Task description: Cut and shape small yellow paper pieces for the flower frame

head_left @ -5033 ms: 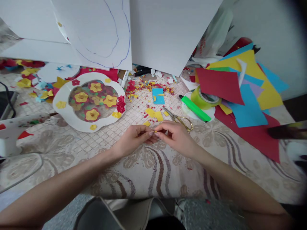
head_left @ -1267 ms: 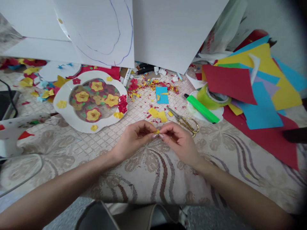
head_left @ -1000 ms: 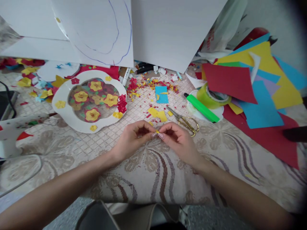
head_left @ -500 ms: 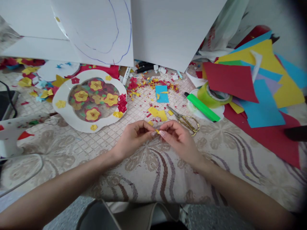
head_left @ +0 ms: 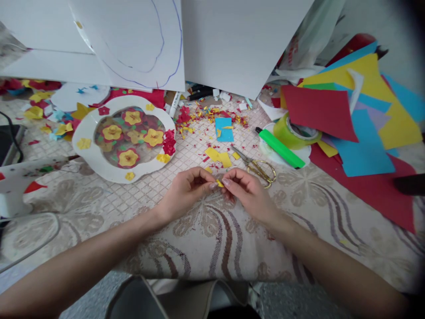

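Observation:
Between my fingertips is a small piece of yellow paper (head_left: 219, 183), pinched from both sides above the patterned tablecloth. My left hand (head_left: 187, 190) closes on its left end, and my right hand (head_left: 248, 191) grips the right end with thumb and forefinger. Fingers cover much of the piece, so its full shape is hidden. Just beyond my hands lie yellow paper scraps (head_left: 219, 157). Gold-handled scissors (head_left: 257, 167) rest past my right hand, blades pointing away to the left. Farther off is a blue paper rectangle (head_left: 224, 130) with yellow bits on it.
On the left stands a white scalloped frame (head_left: 83, 126) decorated with paper flowers. A green utility knife (head_left: 280, 148) lies beside a tape roll (head_left: 292, 133) at right, near piled coloured sheets (head_left: 365, 146). White boards (head_left: 226, 44) rise behind. A glue gun (head_left: 26, 186) sits at left.
My right fingertips have shifted slightly right and spread a little, so more of the yellow paper shows. My left hand has barely moved.

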Tool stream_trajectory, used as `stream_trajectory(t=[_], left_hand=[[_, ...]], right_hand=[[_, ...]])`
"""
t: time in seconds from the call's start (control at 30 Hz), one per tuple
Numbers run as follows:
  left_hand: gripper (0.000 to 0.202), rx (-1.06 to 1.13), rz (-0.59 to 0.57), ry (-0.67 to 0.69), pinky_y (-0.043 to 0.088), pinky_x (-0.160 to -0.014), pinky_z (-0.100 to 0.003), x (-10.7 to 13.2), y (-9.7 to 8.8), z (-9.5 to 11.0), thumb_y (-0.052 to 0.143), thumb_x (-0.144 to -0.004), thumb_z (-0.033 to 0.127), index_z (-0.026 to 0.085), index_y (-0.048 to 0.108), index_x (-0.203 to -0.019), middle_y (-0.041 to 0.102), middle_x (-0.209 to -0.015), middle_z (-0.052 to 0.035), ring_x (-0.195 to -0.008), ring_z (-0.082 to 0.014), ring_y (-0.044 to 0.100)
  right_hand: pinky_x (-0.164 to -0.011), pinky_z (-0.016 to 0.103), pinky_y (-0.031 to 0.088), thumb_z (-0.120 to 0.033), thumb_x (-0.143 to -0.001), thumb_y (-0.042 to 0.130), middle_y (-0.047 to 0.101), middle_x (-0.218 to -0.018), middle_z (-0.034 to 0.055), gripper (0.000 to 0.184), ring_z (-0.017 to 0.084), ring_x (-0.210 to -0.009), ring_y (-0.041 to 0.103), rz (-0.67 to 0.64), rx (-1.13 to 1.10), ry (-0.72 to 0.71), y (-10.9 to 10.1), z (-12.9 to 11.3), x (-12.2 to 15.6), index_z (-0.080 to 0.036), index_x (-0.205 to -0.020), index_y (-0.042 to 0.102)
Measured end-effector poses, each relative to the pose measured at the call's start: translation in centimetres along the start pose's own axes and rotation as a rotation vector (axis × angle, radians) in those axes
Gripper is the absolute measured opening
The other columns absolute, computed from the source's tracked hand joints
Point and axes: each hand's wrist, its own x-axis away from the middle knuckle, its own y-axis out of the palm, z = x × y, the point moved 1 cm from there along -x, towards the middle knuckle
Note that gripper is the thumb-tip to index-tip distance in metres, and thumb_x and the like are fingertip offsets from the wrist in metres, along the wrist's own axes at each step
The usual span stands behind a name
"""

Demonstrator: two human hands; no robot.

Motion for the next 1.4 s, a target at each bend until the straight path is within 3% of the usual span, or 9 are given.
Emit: stream_trajectory(t=[0.23,0.53,0.73,1.4], left_hand=[[0.017,0.015,0.042,0.012,0.046,-0.068,-0.025,-0.22,-0.23,-0.14,0.065,-0.078,0.028,0.013,0.061,-0.08,0.061,-0.077,-0.0036,-0.072,-0.0122,0.056],[0.016,0.049,0.028,-0.015,0.046,-0.068,-0.024,-0.12,-0.09,-0.07,0.066,-0.078,0.027,0.012,0.06,-0.081,0.061,-0.077,-0.0027,-0.071,-0.0111,0.056],[0.019,0.013,0.08,0.024,0.048,-0.069,-0.024,0.07,0.04,-0.22,0.067,-0.076,0.027,0.013,0.059,-0.087,0.062,-0.084,-0.0044,-0.075,-0.0121,0.058],[0.018,0.02,0.083,0.011,0.048,-0.068,-0.024,0.01,0.1,-0.28,0.067,-0.076,0.025,0.013,0.059,-0.085,0.062,-0.081,-0.0038,-0.073,-0.0114,0.058]], right_hand=[[-0.063,0.023,0.045,-0.019,-0.085,0.061,0.056,-0.081,0.0,0.006,0.012,-0.073,0.055,0.084,0.158,-0.192,0.29,-0.61,0.21,-0.019,-0.088,0.055],[-0.058,0.021,0.044,-0.018,-0.086,0.057,0.054,-0.076,-0.0008,0.003,0.011,-0.067,0.053,0.121,0.237,-0.198,0.35,-0.58,0.2,-0.019,-0.084,0.055],[-0.06,0.023,0.044,-0.019,-0.086,0.056,0.054,-0.076,-0.0003,0.004,0.012,-0.068,0.053,0.119,0.286,-0.202,0.47,-0.51,0.26,-0.019,-0.083,0.054],[-0.054,0.021,0.039,-0.017,-0.084,0.056,0.051,-0.069,-0.0023,0.004,0.01,-0.061,0.048,0.102,0.152,-0.089,0.68,-0.25,0.15,-0.018,-0.082,0.052]])
